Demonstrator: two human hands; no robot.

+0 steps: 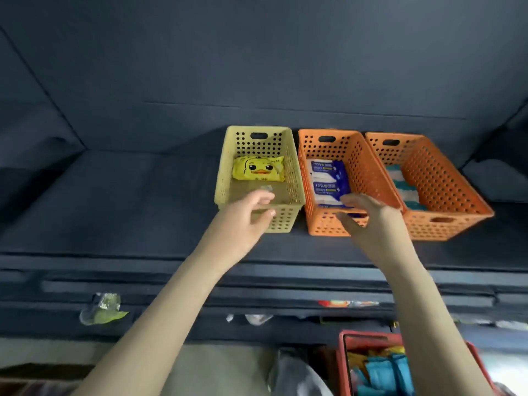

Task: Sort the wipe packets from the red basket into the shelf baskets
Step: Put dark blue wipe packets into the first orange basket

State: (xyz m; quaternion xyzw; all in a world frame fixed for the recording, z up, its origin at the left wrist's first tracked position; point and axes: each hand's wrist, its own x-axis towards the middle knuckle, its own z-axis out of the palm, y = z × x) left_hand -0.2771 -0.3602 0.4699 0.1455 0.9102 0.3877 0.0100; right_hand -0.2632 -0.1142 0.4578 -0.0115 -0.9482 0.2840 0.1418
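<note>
Yellow perforated plastic basket (291, 167): one yellow duck-print wipe packet (258, 168) lying at the back, front half bare.
Middle orange perforated plastic basket (368, 170): blue-and-white wipe packets (328, 178) stacked inside, another going in.
Far-right orange perforated basket (445, 181): teal-and-white packets (405, 190) in a row.
Left hand (243, 221): fingers apart, empty, hovering over the yellow basket's front wall.
Right hand (363, 215): closed, seemingly on a blue packet at the middle basket's front edge; blurred.
Red plastic basket (341, 364): low right, holding many teal and yellow packets.
Progress: early, most sorting left.
</note>
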